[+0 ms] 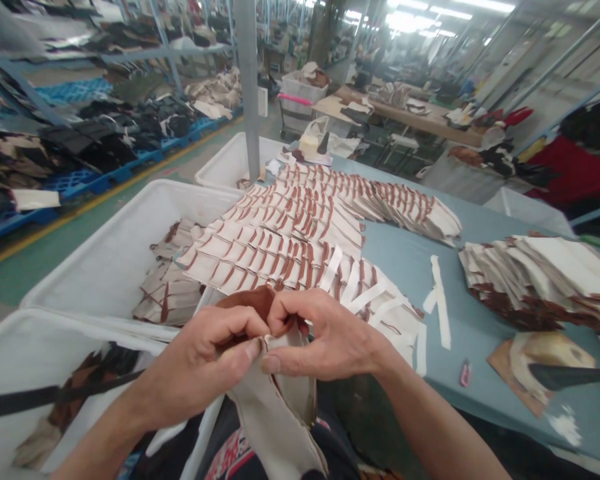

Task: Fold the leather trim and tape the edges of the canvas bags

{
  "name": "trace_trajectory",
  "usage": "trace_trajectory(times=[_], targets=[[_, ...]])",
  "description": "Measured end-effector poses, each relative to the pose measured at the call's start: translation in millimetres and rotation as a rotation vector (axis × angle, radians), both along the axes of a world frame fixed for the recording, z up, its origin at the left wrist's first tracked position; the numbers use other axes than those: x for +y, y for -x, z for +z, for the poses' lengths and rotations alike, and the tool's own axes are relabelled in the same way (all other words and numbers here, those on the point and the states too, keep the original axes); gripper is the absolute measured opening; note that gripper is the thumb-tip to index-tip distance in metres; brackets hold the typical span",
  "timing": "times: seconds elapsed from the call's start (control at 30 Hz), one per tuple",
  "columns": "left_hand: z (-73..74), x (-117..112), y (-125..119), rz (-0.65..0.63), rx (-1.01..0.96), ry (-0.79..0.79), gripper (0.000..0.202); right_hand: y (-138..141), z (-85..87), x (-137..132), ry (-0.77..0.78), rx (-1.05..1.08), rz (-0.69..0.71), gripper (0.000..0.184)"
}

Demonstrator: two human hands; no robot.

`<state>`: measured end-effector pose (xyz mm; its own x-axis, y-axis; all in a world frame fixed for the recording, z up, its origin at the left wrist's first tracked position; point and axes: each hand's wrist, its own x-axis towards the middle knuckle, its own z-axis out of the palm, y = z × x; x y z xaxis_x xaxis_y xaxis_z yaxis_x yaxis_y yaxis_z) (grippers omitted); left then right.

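Note:
A beige and brown stitched piece (273, 423) hangs in front of my body, its exact kind hard to make out. My left hand (203, 360) pinches its upper edge between thumb and fingers. Close beside it, my right hand (323, 337) grips the same edge, thumb tips almost meeting at a seam. The brown part (247, 299) curves up behind my fingers, which partly hide it. Just beyond, overlapping rows of beige pieces with brown edges (290, 220) cover much of the blue-green table (395, 250). White strips (353, 283) lie across the nearest rows.
White bins (105, 233) with fabric pieces stand at the left. On the table's right are a stacked pile (545, 273), a small pink tool (465, 373) and a tape roll (545, 360) with a black piece. A grey post (249, 87) rises by the table's far left.

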<state>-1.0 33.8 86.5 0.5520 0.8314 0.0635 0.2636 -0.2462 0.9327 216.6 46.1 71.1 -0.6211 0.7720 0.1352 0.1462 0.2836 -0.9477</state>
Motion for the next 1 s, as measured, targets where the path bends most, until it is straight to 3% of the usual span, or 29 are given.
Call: trace_trajectory(times=[0.17, 0.3, 0.4, 0.53, 0.63, 0.77, 1.0], targets=[[-6.7, -3.1, 1.3, 0.024, -0.112, 0.113, 0.025, 3.6, -8.3, 1.8, 0.174, 0.107, 0.088, 0.045], [-11.2, -5.7, 2.7, 0.042, -0.144, 0.156, 0.024, 3.9, -11.1, -0.4, 0.199, 0.126, 0.082, 0.042], [-10.7, -7.1, 3.4, 0.039, -0.13, 0.147, 0.025, 2.2, -7.2, -3.7, 0.093, 0.043, 0.041, 0.032], [-5.0, -11.1, 4.2, 0.089, 0.007, 0.078, 0.028, -1.1, 2.7, -8.9, -0.22, -0.124, -0.066, 0.013], [0.6, -15.5, 4.7, 0.12, 0.133, 0.003, 0.03, -2.6, 9.8, -11.5, -0.363, -0.203, -0.074, 0.007], [4.3, -20.3, 4.3, 0.153, 0.212, -0.083, 0.031, -1.1, 15.3, -12.9, -0.399, -0.269, -0.072, 0.007], [1.9, -26.9, -0.8, 0.195, 0.238, -0.21, 0.028, 5.0, 19.9, -21.1, -0.294, -0.331, -0.117, 0.005]])
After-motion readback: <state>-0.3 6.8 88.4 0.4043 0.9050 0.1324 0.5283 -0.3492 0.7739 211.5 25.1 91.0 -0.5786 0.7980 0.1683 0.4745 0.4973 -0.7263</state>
